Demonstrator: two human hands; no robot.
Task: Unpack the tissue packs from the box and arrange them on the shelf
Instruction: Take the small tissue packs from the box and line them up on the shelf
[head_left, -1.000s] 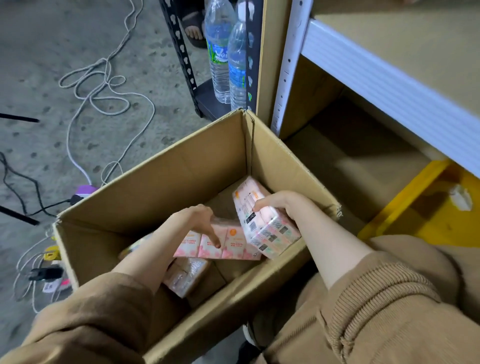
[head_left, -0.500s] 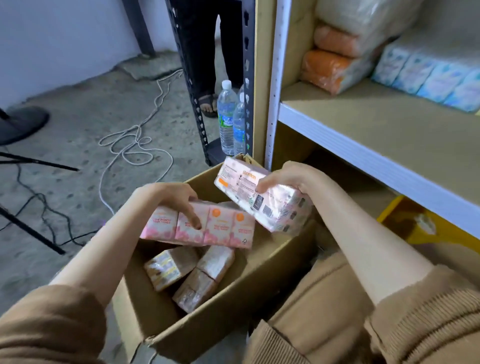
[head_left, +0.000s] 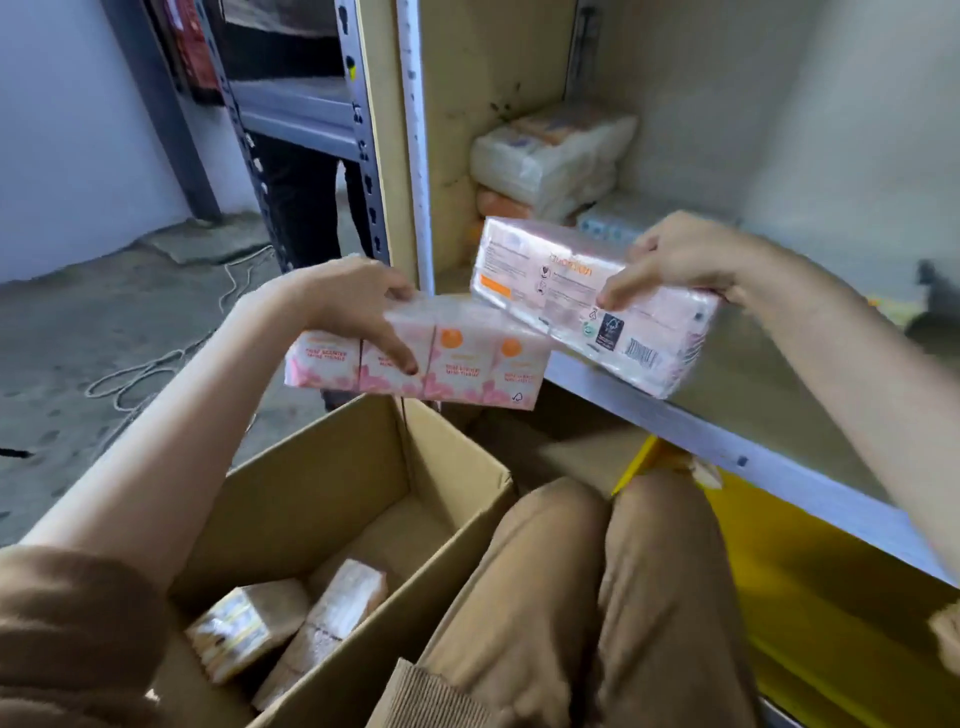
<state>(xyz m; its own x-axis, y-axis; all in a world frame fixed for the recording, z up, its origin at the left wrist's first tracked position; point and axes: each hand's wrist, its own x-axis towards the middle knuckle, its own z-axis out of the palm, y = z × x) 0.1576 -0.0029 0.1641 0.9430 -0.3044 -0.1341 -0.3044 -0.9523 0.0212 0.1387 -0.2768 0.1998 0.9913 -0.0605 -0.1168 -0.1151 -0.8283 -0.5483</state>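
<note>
Gripping tissue packs, fingers across tops

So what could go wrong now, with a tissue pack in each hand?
The left hand holds its pink pack one-handed from above, so it could slip and drop into the box. The other pack, in the right hand, hovers at the shelf's front edge; released there, it might tip off.

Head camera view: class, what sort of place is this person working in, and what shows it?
Probably a stockroom or warehouse: a white metal-framed shelf with beige boards holds wrapped white and orange tissue bundles, an open brown cardboard box sits below, and the floor is bare grey concrete.
</note>
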